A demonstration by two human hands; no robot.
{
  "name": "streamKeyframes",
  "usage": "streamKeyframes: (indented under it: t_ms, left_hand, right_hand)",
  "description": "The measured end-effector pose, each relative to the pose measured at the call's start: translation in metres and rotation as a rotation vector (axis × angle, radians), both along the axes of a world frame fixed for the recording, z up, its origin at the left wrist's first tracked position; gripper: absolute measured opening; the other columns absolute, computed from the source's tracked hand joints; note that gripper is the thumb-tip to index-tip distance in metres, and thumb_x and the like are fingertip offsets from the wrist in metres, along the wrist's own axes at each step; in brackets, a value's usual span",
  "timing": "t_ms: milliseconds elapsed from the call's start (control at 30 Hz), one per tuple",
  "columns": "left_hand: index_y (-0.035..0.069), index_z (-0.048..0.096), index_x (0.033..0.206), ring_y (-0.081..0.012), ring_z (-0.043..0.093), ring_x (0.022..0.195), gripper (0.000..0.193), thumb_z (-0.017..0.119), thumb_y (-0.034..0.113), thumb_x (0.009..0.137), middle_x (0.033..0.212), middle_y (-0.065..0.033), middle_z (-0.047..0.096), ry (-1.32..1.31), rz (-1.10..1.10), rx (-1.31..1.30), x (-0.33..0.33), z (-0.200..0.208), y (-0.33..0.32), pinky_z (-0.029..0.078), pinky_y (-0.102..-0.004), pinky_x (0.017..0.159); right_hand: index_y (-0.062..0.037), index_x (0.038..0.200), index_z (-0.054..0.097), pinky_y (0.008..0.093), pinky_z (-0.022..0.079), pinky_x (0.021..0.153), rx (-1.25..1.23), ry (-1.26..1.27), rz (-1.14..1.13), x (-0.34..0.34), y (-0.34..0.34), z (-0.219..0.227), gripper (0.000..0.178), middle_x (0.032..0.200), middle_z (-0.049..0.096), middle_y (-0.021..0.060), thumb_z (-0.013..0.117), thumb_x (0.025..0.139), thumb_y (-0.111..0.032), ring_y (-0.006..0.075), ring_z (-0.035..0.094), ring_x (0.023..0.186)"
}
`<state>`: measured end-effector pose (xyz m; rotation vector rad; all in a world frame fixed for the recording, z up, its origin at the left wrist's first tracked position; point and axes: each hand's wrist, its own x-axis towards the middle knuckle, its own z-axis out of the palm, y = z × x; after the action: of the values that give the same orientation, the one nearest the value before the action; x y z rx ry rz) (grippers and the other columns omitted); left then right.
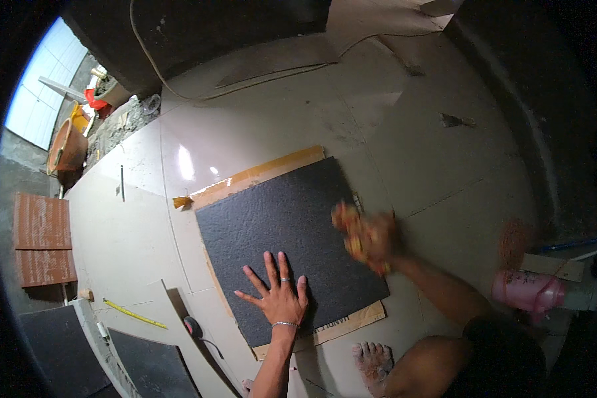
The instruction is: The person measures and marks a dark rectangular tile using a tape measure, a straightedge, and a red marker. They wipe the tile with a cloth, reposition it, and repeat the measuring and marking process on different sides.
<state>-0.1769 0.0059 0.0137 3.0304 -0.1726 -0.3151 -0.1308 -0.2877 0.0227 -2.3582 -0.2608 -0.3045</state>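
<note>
Dark grey square tile with a rough matte face [288,239] lies flat on a sheet of brown cardboard [272,172], on the glossy beige tiled floor [259,119]. Cardboard shows past the tile's far edge and near edge only. Tile sits rotated relative to the floor joints.

Left hand [277,296] is pressed flat on the tile's near part, fingers spread, ring and bracelet visible, gripping nothing. Right hand [371,237] is at the tile's right edge, motion-blurred, closed around a blurred yellow-and-red object [351,229]; can't tell what it is. Bare foot [373,361] is on the floor just below the cardboard.

Yellow tape measure strip [136,314] lies on the floor left of the tile. More dark tiles [149,365] lower left, two reddish-brown ribbed tiles [42,222] beyond them. Pink plastic bottle [527,290] on its side at right. Orange bucket [66,149] and rubble at far left by a white tiled wall [40,93]. Floor is dusty, cable [146,60] runs along the far side.
</note>
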Motion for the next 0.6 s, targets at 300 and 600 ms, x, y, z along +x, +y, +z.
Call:
streamKeyframes:
  t_ms: [300, 600]
  left_hand:
    - [0.035, 0.027, 0.168, -0.0468, -0.003, 0.161, 0.075, 0.043, 0.067, 0.102, 0.178, 0.0037, 0.012, 0.044, 0.074, -0.085, 0.003, 0.003, -0.002, -0.013, -0.084, 0.112]
    - [0.038, 0.026, 0.167, -0.0447, -0.002, 0.162, 0.07, 0.042, 0.061, 0.104, 0.178, 0.0052, 0.013, -0.042, 0.036, -0.134, -0.003, -0.003, 0.003, -0.013, -0.0839, 0.112]
  right_hand:
    - [-0.0084, 0.122, 0.071, 0.0472, 0.052, 0.073, -0.364, -0.105, 0.032, 0.005, 0.034, -0.001, 0.039, 0.094, 0.073, 0.0164, 0.069, 0.092, -0.034, 0.0287, 0.069, 0.072]
    - [-0.0105, 0.103, 0.075, 0.0568, 0.045, 0.097, -0.373, 0.279, -0.079, 0.122, 0.034, -0.015, 0.024, 0.1, 0.073, 0.0132, 0.062, 0.099, -0.03, 0.0307, 0.068, 0.094]
